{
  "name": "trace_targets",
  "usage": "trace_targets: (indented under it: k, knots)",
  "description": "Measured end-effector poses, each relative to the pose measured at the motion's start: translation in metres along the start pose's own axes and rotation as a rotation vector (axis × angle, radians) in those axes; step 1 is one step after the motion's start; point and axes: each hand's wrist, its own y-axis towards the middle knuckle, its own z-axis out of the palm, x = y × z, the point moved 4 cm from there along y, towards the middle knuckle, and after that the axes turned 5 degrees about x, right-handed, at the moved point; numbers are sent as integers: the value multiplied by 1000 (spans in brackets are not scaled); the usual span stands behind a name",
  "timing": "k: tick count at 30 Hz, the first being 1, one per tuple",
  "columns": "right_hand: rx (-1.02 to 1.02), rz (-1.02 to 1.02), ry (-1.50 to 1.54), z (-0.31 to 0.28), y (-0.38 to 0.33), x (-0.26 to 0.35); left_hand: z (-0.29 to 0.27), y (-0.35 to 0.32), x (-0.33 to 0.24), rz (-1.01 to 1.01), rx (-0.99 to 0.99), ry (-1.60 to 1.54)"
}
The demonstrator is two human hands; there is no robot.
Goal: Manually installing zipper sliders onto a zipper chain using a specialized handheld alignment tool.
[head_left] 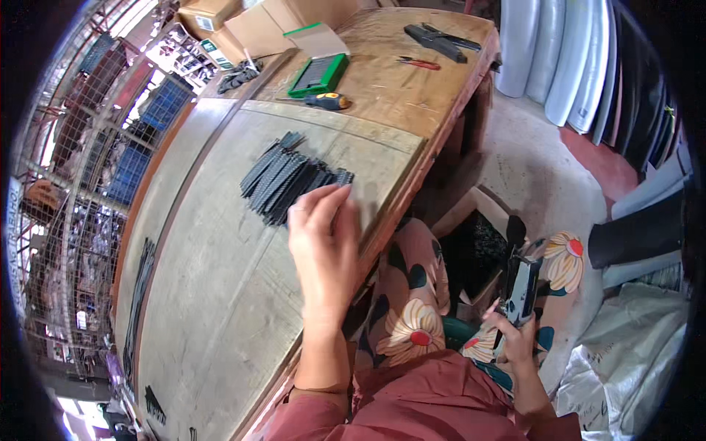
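Observation:
Over the wooden table (213,279), my left hand (323,228) is raised with its fingers curled together, slightly blurred. Whether something thin is between its fingertips I cannot make out. Right behind those fingertips lies a pile of short black ribbed strips (276,180). My right hand (515,334), low beside my lap, is wrapped round a grey-and-black hand tool (523,290), held upright; its exact kind is unclear. Between my knees stands an open cardboard box (471,209) with many small black pieces in it.
Farther back on the table are a green case (334,73), a yellow-and-black screwdriver (327,101), red-handled pliers (419,64) and a black plier-like tool (437,42). Long black strips (140,294) lie along the left edge. Rolls of sheet material (559,59) stand at right, plastic sacks (625,360) below.

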Motion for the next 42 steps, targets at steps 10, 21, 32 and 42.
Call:
trace_targets:
  k: [10,21,32,42]
  knots:
    - [93,-46,-52,30,2,9,-14,-15,35,-264,28,52]
    - [110,-25,-108,32,2,15,-8,-18,23,-278,-49,-501]
    - [118,-12,78,34,13,17,157,-144,19,-984,615,-1707]
    - [64,-164,-916,67,12,-9,258,-234,-12,-1321,678,-1960]
